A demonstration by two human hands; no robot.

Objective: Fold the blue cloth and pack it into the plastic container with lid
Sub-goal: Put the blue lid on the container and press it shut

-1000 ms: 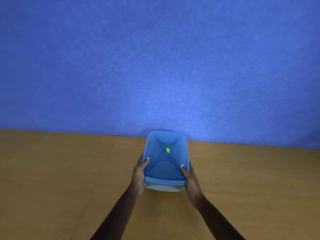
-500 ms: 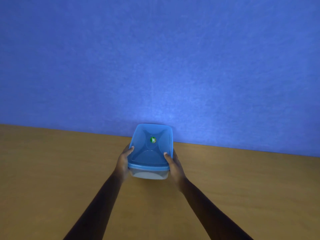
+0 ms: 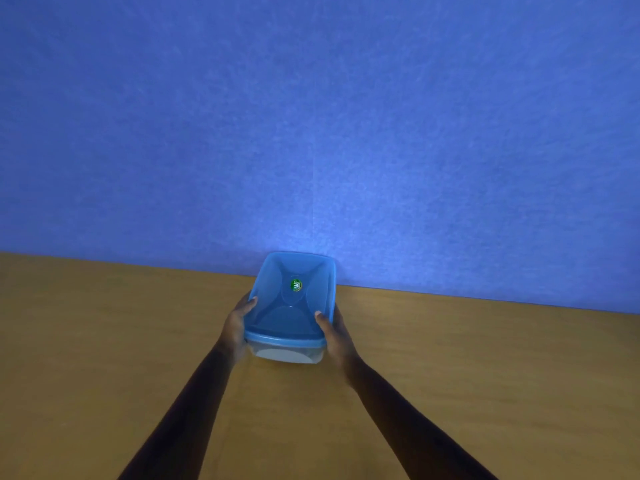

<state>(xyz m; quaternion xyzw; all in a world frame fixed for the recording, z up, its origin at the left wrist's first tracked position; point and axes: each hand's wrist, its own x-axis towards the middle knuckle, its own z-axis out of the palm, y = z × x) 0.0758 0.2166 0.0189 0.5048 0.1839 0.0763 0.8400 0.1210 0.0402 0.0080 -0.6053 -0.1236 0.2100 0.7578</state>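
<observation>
Left hand [image 3: 236, 329]: gripped the container's left side, thumb hooked over the lid edge, fingers clamped on the wall below.
Plastic container [image 3: 289, 353]: rectangular, translucent clear body, held between both hands just above or on the table; which of the two could not be told.
Lid [image 3: 291, 299]: smooth blue plastic, moulded recessed panels, rounded corners, seated on the rim; small green round sticker [image 3: 296, 285] near centre.
Right hand [image 3: 335, 336]: mirrored grip on the right side, thumb on the lid, fingers closed on the wall.
Table [image 3: 104, 341]: flat, matte, tan wood-look surface.
Backdrop [image 3: 311, 116]: blue felt-like textured wall.
Blue cloth: not discernible; possibly inside, contents unclear.
Step judged: closing stage, lid apparently on.
Next move: likely pressing the rim down evenly, then letting go.
</observation>
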